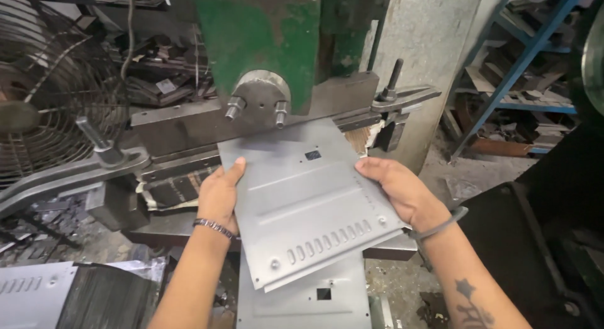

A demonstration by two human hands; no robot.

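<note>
A green press machine [264, 46] fills the upper middle of the view, its grey ram block [261, 96] with two bolts hanging just above the press bed [182, 225]. To the left stands a wire-caged fan [50, 83]; to the right a blue shelf rack [522, 65] holds dark scrap.

A grey sheet-metal panel [308, 203] lies tilted over the bed, its far edge tucked under the ram block and its near edge reaching past the front of the bed toward the person. A row of louvre slots runs along that near edge, and a small square hole sits near the far end. The panel spans the whole gap between the two hands.

The left hand [220, 197] pinches the panel's left edge, thumb laid on top and fingers hidden beneath, so the grip is closed on the sheet. The right hand [399, 190] grasps the right edge the same way, thumb over the top face, fingers under.

Clamp arms [402, 96] flank the ram on either side, close to the panel's far corners. Below the near edge a second panel [314, 301] of the same kind lies flat, and a stack of panels [38, 294] rests at lower left. The near side, toward the person, has open room.
</note>
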